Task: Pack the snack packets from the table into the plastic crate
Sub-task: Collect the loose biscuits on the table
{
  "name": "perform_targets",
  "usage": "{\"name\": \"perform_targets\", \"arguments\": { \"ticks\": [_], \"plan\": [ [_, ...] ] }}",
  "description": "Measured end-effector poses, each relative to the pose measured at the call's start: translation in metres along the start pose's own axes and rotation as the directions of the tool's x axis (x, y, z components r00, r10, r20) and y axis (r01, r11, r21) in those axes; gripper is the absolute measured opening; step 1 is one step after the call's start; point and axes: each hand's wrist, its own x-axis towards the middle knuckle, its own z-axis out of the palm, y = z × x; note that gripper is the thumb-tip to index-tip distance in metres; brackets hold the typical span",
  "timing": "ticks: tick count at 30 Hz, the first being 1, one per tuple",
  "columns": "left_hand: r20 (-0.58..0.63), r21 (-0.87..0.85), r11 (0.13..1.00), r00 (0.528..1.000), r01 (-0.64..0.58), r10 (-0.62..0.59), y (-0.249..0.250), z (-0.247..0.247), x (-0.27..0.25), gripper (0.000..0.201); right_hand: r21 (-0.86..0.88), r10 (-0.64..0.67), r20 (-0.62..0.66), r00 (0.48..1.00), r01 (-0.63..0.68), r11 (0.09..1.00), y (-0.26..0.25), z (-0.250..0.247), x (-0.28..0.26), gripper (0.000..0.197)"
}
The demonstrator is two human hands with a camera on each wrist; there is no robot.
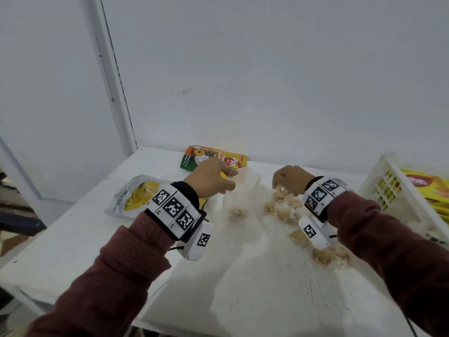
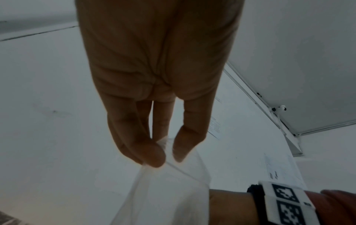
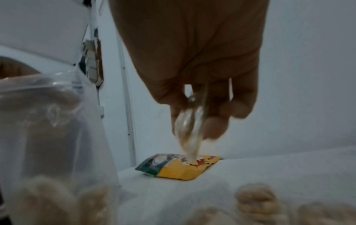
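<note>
My left hand (image 1: 228, 181) pinches the top edge of a clear plastic bag (image 1: 239, 198); the left wrist view shows thumb and fingers (image 2: 154, 153) closed on the bag's rim (image 2: 173, 182). My right hand (image 1: 283, 188) is just right of the bag and pinches one small clear-wrapped snack (image 3: 189, 127) above the table. Several more small wrapped snacks (image 1: 284, 210) lie scattered on the white table (image 1: 73, 239). A yellow and green packet (image 1: 213, 157) lies at the back by the wall. A white packet showing yellow fruit (image 1: 136, 197) lies at the left.
A white plastic crate (image 1: 386, 188) stands at the table's right edge with yellow packets (image 1: 430, 188) inside it. The wall runs close behind the table. The table's left edge drops off beside the white packet.
</note>
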Motion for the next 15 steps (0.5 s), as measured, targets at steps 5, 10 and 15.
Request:
{"name": "perform_targets", "arguments": {
  "ticks": [5,10,15],
  "plan": [
    [0.019,0.015,0.999,0.999,-0.029,0.029,0.003,0.004,0.003,0.042,-0.336,0.135,0.099,0.986,-0.095,0.937,0.01,0.015,-0.012,0.027],
    [0.036,0.019,0.999,0.998,-0.05,0.049,0.004,0.006,0.005,0.041,-0.346,0.143,0.175,0.974,-0.075,0.935,0.014,0.03,-0.017,0.041],
    [0.037,0.019,0.998,0.998,-0.056,0.055,0.002,0.006,0.004,0.043,-0.31,0.056,0.011,0.998,-0.05,0.949,0.007,0.013,-0.023,0.006]
  ]
}}
